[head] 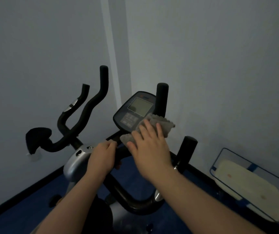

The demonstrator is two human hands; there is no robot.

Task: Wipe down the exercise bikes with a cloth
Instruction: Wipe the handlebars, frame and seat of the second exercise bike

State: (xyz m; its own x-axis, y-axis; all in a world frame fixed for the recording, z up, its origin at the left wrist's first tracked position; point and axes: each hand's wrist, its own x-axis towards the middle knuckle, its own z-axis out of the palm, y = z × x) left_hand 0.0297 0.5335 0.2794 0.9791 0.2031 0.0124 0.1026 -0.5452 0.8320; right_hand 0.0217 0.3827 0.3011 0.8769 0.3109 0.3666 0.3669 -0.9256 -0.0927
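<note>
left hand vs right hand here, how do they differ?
Grip: the left hand has its fingers curled round the black handlebar; the right hand lies with fingers straight and spread.
Contact: the left hand touches bare bar; the right hand presses the grey cloth against the lower edge of the bike console.
Position: the left hand sits lower and nearer the silver stem housing; the right reaches further forward.
Shared: both bare, both on the same bike.
</note>
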